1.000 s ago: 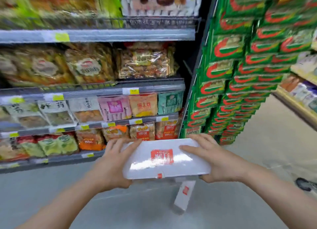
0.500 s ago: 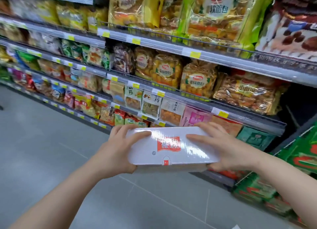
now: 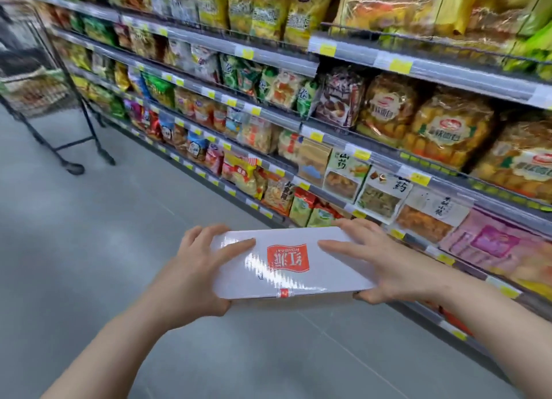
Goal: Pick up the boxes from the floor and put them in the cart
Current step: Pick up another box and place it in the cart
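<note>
A flat white box (image 3: 291, 282) with a red label on its lid is held level in front of me, above the grey floor. My left hand (image 3: 191, 276) grips its left end, thumb on the lid and fingers beneath. My right hand (image 3: 385, 268) grips its right end the same way. The black wire cart (image 3: 44, 85) stands at the far left of the aisle, holding goods, well away from the box. No other box on the floor is in view.
Long store shelves (image 3: 298, 124) packed with snack bags run along the right side, from near my right arm back to the cart. The grey floor (image 3: 89, 249) stretches between me and the cart.
My view has swung left along the aisle: the green stacked cartons and the box on the floor have left the frame, and the cart has come into sight. Both hands keep the same hold on the box.
</note>
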Available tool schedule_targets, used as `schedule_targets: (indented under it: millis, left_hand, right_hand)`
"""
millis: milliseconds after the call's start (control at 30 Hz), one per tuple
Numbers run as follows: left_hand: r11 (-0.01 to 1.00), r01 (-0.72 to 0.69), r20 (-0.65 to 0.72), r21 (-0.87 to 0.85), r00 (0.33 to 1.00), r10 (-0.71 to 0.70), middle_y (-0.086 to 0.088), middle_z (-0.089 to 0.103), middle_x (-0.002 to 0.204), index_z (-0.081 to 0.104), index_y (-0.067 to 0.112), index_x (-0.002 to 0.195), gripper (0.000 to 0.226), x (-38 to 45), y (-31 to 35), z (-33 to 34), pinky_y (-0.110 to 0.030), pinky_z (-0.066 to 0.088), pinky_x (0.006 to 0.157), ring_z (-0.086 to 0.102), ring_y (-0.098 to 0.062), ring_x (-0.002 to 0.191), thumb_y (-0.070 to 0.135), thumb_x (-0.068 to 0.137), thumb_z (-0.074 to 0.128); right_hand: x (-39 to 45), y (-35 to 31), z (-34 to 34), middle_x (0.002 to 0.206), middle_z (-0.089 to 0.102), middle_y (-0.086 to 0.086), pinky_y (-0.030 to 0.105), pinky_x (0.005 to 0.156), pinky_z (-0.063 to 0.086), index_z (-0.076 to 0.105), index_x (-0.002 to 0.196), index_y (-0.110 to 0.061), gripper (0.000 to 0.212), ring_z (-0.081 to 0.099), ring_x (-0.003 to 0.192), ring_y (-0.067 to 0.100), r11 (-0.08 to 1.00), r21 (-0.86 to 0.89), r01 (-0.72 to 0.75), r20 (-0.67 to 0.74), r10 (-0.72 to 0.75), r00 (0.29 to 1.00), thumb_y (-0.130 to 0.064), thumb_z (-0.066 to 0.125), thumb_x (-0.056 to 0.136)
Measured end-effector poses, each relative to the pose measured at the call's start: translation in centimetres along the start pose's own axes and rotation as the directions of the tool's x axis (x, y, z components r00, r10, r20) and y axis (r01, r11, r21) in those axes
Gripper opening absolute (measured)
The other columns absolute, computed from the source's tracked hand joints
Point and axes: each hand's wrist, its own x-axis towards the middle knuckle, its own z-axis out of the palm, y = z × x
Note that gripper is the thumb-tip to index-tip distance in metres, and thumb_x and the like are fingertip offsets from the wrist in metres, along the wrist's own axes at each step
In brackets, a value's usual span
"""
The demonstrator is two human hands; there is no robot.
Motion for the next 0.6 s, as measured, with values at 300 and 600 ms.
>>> schedule_targets:
  millis: [300,600]
  left_hand:
    - [0.976,0.212,0.093,-0.044,0.974,-0.207,0.003,0.028,0.137,0.007,0.069,0.108,0.079,3.7,-12.0,-1.6,-0.044,0.043,0.097,0.014,-0.012,0.12,0.054,0.043,0.049]
    - [0.922,0.386,0.028,0.016,0.922,-0.386,0.016,0.018,0.13,0.013,0.055,0.123,0.092,13.2,-24.4,-7.6,-0.023,0.038,0.079,0.002,-0.002,0.118,0.022,0.064,0.074]
  right_hand:
    - [17.0,-0.3,-1.4,0.141,0.006,-0.012,0.018,0.101,0.002,0.0,0.122,-0.051,0.077,-0.003,0.118,-0.008,0.98,-0.023,0.198,0.071,-0.196,0.978,-0.05,0.055,0.068]
    - [39.6,1.0,-8.1,0.145,0.007,-0.006,0.018,0.103,0.0,0.005,0.129,-0.048,0.086,-0.004,0.13,0.003,0.918,-0.022,0.396,0.107,-0.392,0.914,-0.032,0.064,0.068]
